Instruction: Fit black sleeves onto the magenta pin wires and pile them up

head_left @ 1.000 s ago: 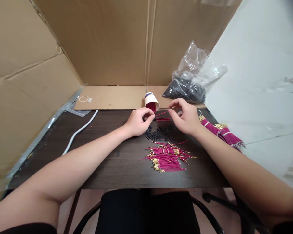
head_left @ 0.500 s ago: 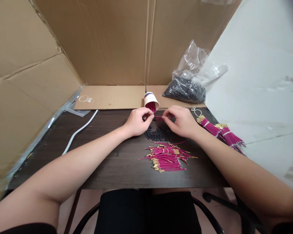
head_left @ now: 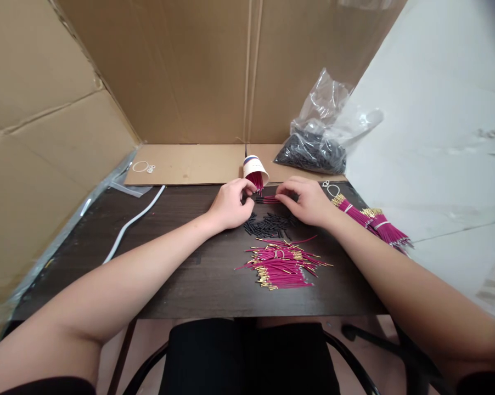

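Observation:
My right hand (head_left: 305, 202) pinches the right ends of several short magenta wires (head_left: 271, 200); black sleeves show on their left ends. To their left is my left hand (head_left: 231, 204), thumb and forefinger apart, with nothing visible between them. Just behind the hands a paper cup (head_left: 254, 165) lies tipped, its mouth toward me, with more magenta wires (head_left: 254, 179) inside. Below the hands is a loose pile of small black sleeves (head_left: 270, 225). Nearer me lies a heap of magenta wires with gold tips (head_left: 284, 269), partly tied with a band.
A clear plastic bag of black sleeves (head_left: 311, 151) stands at the back right. Tied wire bundles (head_left: 389, 230) lie at the table's right edge. White bands (head_left: 140, 166) rest on a cardboard strip (head_left: 198, 164). A white cable (head_left: 134, 222) runs along the left. Cardboard walls (head_left: 169, 71) enclose the back.
The fingertips of my left hand have parted and drawn slightly left, away from the wires. My right hand stays at the wires, almost unmoved.

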`<state>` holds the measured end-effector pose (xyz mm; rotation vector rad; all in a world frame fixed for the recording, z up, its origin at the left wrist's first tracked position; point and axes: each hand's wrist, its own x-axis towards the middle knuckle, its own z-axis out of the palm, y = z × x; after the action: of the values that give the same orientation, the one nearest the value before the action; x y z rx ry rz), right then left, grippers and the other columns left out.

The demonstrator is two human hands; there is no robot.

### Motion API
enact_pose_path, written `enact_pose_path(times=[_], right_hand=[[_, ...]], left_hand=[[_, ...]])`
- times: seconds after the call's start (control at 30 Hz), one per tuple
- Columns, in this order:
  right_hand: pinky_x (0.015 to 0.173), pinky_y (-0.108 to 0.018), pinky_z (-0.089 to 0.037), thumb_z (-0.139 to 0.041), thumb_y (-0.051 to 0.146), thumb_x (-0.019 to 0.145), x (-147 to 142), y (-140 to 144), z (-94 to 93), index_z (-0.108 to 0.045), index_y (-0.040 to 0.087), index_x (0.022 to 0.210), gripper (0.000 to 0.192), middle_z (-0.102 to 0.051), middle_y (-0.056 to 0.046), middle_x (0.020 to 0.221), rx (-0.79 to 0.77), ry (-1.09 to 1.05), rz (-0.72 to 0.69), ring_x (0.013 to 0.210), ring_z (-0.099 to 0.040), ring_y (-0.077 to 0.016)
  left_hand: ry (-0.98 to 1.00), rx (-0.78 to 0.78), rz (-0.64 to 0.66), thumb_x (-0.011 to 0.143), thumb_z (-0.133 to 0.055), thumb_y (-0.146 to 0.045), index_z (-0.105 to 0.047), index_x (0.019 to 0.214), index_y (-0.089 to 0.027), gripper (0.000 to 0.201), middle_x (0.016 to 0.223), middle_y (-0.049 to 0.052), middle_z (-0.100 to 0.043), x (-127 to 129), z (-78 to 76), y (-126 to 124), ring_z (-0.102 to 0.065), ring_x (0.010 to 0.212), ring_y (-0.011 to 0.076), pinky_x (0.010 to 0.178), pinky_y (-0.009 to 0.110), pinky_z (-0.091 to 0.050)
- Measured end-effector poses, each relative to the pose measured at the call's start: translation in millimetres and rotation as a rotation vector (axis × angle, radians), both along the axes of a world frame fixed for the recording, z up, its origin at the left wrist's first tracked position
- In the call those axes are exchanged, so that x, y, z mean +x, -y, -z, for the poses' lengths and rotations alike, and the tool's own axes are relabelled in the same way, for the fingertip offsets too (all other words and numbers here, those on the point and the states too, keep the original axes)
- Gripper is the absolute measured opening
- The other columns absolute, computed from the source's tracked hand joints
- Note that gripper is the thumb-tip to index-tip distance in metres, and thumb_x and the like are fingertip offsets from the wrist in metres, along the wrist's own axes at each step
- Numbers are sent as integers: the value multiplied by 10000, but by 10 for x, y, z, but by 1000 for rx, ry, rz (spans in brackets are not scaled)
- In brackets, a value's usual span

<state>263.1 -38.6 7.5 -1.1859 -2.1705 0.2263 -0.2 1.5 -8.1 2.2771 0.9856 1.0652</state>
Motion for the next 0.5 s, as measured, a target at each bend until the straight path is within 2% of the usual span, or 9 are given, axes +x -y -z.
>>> enact_pose_path(times=[0.13, 0.33, 0.5], right_hand=[[824, -426, -497, -692, 294, 1037, 14, -14, 10, -732, 227, 938, 125, -726, -79, 934, -35, 10, -6, 868, -661, -256], [817, -422, -504, -710, 290, 1021, 11, -22, 27, -752, 229, 927, 120, -733, -75, 930, -52, -10, -23, 859, -674, -253], [817, -402, -485, -715, 313, 1014, 5, -8, -9, -756, 215, 927, 137, -729, -73, 923, -58, -15, -5, 844, -658, -236]], left_hand=[[5, -23, -38, 759, -633, -17, -725, 992, -162, 289, 956, 76, -771, 3, -1, -9, -616, 769, 180, 808, 370, -548], [-13, -29, -17, 771, -648, -18, -716, 977, -165, 261, 960, 71, -767, 2, -5, -14, -612, 770, 178, 812, 371, -540], [-1, 0, 81, 826, -705, -65, -734, 975, -164, 181, 939, 56, -759, -1, -2, 0, -603, 763, 165, 767, 342, -515]])
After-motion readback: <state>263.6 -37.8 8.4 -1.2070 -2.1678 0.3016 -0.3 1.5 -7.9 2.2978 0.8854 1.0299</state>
